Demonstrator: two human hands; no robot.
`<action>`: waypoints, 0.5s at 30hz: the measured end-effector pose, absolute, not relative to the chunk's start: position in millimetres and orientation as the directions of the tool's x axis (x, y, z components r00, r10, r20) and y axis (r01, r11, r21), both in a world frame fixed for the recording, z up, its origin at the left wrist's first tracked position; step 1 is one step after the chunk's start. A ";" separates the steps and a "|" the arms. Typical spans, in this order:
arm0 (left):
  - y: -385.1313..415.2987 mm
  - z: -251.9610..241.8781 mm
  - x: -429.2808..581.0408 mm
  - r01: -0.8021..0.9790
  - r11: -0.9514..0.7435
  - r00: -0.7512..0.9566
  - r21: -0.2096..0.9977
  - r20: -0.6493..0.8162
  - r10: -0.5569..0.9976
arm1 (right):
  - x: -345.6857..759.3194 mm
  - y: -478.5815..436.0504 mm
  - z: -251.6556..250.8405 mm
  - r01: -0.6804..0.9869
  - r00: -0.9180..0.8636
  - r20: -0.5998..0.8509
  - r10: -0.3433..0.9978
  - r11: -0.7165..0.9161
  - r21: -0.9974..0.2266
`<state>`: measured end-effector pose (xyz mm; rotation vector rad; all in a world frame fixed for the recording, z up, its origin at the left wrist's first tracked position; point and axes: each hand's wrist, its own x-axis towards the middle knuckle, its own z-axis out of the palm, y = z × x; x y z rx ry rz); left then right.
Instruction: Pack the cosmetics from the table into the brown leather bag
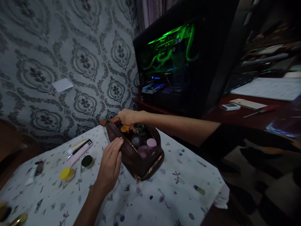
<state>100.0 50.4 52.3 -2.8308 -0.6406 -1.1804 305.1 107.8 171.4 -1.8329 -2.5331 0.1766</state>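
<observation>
A dark brown cosmetic bag (131, 154) stands unzipped on the cloth-covered table. Inside it lie a pink-lidded jar (151, 144), a dark jar (141, 129), an orange-yellow round item (125, 128) and other small containers. My left hand (111, 161) rests with its fingers stretched along the near left side of the bag, holding nothing. At the bag's far end, my right hand (129, 118) has its fingers curled over the rim by the brown strap; the fingertips are partly hidden.
Left of the bag lie a yellow-lidded jar (67, 174), a dark-lidded jar (87, 161), a pink tube (78, 154) and a white tube (30, 176). Gold-coloured items (18, 219) sit at the lower left corner. A computer case (169, 62) with green lights stands behind.
</observation>
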 end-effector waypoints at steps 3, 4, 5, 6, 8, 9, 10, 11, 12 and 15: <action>50.9 52.3 100.4 0.366 -0.917 0.628 0.156 0.686 0.368 | 303.9 99.2 170.1 0.954 -0.294 0.017 0.956 0.295 -0.062; 51.1 52.4 100.6 0.364 -0.918 0.628 0.158 0.686 0.367 | 302.8 97.3 168.4 0.947 -0.317 0.037 0.948 0.318 -0.049; 51.1 52.4 100.7 0.362 -0.919 0.630 0.157 0.686 0.365 | 301.7 96.3 166.4 0.936 -0.350 0.046 0.936 0.352 -0.032; 51.1 52.4 100.8 0.361 -0.919 0.632 0.156 0.685 0.364 | 300.5 96.3 164.2 0.921 -0.388 0.046 0.920 0.389 -0.011; 50.9 52.2 100.9 0.360 -0.920 0.634 0.155 0.683 0.363 | 298.8 98.7 159.8 0.893 -0.448 0.010 0.894 0.447 0.046; 50.9 52.0 100.9 0.359 -0.920 0.633 0.157 0.684 0.363 | 298.1 100.8 157.7 0.886 -0.458 -0.012 0.889 0.457 0.074; 50.9 51.8 100.8 0.361 -0.919 0.632 0.161 0.682 0.368 | 297.7 103.1 155.7 0.883 -0.459 -0.035 0.888 0.460 0.097; 51.0 51.6 100.7 0.363 -0.917 0.632 0.167 0.679 0.374 | 297.4 105.3 154.0 0.881 -0.456 -0.061 0.888 0.460 0.114; 51.2 51.4 100.6 0.363 -0.916 0.633 0.172 0.675 0.378 | 297.1 107.1 152.6 0.881 -0.448 -0.089 0.890 0.456 0.126; 52.3 51.1 100.5 0.351 -0.920 0.641 0.176 0.671 0.373 | 296.8 108.9 150.8 0.887 -0.420 -0.140 0.897 0.438 0.148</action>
